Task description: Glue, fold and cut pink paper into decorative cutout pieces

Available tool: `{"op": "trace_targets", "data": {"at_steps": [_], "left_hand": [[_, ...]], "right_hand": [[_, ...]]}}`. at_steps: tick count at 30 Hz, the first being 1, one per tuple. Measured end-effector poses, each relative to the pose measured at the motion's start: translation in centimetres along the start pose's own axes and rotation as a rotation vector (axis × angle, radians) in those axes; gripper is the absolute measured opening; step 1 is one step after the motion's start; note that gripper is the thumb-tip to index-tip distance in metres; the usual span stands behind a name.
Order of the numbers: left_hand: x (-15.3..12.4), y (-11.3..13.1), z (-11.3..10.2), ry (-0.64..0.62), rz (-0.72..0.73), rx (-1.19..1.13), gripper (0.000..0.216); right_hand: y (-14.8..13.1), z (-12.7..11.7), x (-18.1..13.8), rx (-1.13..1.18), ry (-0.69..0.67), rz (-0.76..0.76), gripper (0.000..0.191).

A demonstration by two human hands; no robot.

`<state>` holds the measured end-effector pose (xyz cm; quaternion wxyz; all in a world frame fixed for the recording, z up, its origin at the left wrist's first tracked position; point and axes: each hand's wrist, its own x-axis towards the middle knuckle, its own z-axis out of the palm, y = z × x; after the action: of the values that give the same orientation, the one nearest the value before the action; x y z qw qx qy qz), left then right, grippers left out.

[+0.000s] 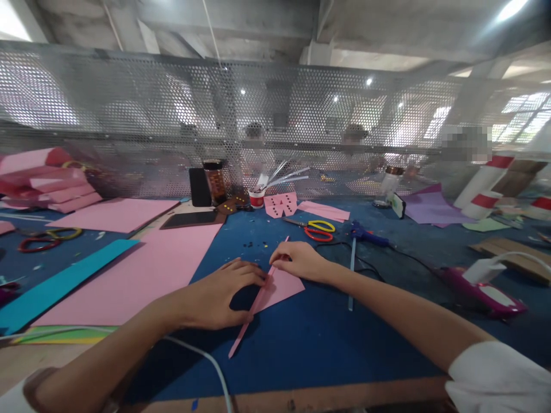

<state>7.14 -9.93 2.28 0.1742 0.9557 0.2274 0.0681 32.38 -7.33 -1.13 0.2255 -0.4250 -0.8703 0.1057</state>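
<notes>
A narrow pink paper strip [259, 299] runs slantwise across the blue work surface, along the edge of a small pink paper piece [284, 289]. My left hand [221, 292] holds the strip from its left side, fingertips on its middle and thumb lower down, with a gap between them. Near the strip's upper end, my right hand [299, 261] has its thumb and fingers closed in a pinch on it. My right hand covers the far part of the small pink piece. Beyond both hands lie scissors [318, 230] with red and yellow handles.
A blue glue gun [365, 234] with a glue stick [352, 275] lies right, its cord leading toward a purple power strip [484, 292]. Pink sheets [142, 275] and a teal strip [73, 281] lie left. Behind stand a red-white cup [256, 198], a jar [215, 182] and perforated metal screen [275, 109].
</notes>
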Motion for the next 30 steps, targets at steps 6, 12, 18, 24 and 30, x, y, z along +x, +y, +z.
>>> {"op": "trace_targets", "data": {"at_steps": [6,12,18,24,30], "left_hand": [[0.1,0.2,0.0,0.020,0.011,0.016,0.053],[0.1,0.4,0.2,0.030,0.025,0.086,0.054],[0.4,0.4,0.4,0.042,0.017,0.071,0.044],[0.5,-0.2,0.7,0.064,0.030,0.029,0.042],[0.3,-0.8,1.1,0.064,0.016,0.028,0.051]], "right_hand": [[0.3,0.6,-0.1,0.004,0.013,-0.036,0.016],[0.2,0.2,-0.1,0.017,0.004,-0.078,0.022],[0.4,0.1,-0.5,0.022,0.050,-0.059,0.025],[0.8,-0.1,-0.7,-0.087,0.057,-0.025,0.024],[4.3,-3.4,-0.7,-0.393,0.130,0.252,0.031]]}}
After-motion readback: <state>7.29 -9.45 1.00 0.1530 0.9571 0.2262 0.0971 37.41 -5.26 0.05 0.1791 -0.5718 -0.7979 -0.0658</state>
